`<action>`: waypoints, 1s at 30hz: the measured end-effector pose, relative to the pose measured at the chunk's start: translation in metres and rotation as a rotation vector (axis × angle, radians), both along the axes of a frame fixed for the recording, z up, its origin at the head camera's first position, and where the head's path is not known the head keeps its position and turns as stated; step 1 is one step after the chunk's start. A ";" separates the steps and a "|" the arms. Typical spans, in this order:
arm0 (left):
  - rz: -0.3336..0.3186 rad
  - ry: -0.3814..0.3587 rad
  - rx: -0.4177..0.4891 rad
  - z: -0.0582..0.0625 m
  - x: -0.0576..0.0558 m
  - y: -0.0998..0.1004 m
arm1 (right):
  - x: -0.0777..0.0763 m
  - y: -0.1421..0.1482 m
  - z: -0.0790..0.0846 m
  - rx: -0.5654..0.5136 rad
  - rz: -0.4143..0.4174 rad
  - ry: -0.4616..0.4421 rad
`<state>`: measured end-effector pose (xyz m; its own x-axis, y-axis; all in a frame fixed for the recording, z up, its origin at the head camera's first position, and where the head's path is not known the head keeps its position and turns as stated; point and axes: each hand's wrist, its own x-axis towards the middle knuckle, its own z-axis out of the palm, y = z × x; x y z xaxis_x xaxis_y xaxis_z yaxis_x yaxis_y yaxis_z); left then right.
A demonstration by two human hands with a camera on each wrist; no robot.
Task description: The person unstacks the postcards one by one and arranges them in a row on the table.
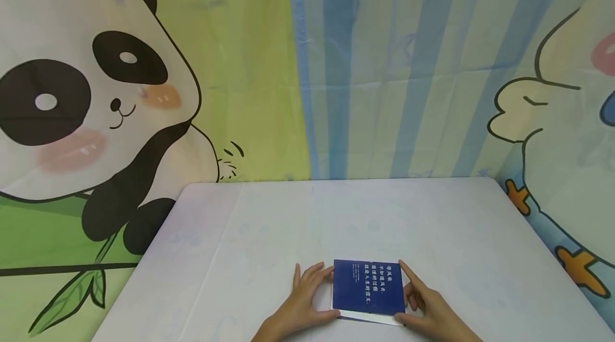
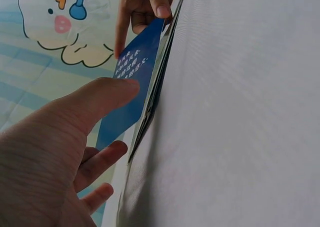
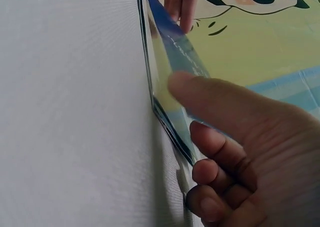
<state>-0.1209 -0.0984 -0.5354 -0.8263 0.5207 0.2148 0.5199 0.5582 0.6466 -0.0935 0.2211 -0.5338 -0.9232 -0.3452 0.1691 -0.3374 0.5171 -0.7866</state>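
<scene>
Left hand (image 1: 304, 300) and right hand (image 1: 430, 309) grasp one blue booklet (image 1: 353, 291), one hand at each side.

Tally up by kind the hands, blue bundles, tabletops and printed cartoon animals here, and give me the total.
Hands: 2 (left hand, right hand)
Blue bundle: 1, its layers too tight to count
White tabletop: 1
Printed cartoon animals: 2 (panda, white bird)
Total: 6
</scene>
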 end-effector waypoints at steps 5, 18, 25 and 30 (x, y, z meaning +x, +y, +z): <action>0.011 0.109 0.026 0.001 -0.002 0.001 | -0.002 0.000 -0.003 -0.108 0.031 0.040; 0.025 0.127 0.009 0.016 -0.004 0.012 | 0.000 0.007 0.003 -0.269 0.031 -0.143; 0.022 0.151 0.005 0.018 -0.009 0.016 | -0.005 0.006 0.005 -0.309 0.010 -0.182; 0.029 0.129 0.018 0.018 -0.015 0.020 | -0.011 0.006 0.005 -0.407 -0.011 -0.124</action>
